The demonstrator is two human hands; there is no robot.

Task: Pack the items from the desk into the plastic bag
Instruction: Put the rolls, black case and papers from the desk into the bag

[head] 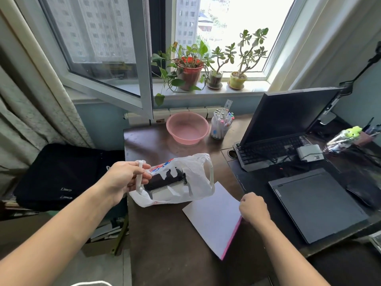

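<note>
Item: white plastic bag (185,180), held up over the worktop (165,234). We see our left hand (125,178) with its grip closed round one handle loop; the bag hangs to the right of that grip. Contents: a dark object (165,179), seen through the film. Marking: red and blue print beside the grip, unreadable. Item: white sheet with a pink edge (214,217), lying below the bag. Our right hand (253,207) has its grip curled at the sheet's right edge; we cannot tell whether it pinches the paper.
</note>
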